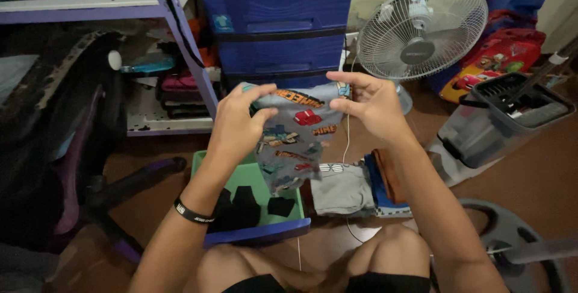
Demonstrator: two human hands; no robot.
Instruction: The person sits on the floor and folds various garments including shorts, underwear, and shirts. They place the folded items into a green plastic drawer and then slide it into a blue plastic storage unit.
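My left hand (238, 125) and right hand (370, 107) each pinch the grey printed garment (295, 139) above the green drawer (238, 178) on the floor (530, 166).

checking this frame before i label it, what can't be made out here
- Grey printed cloth garment, head view: its upper corners are covered by the left hand and right hand; its kind is unclear.
- Black pieces in the green plastic bin: too dark to identify.
- Folded clothes stack: partly hidden by the right forearm.
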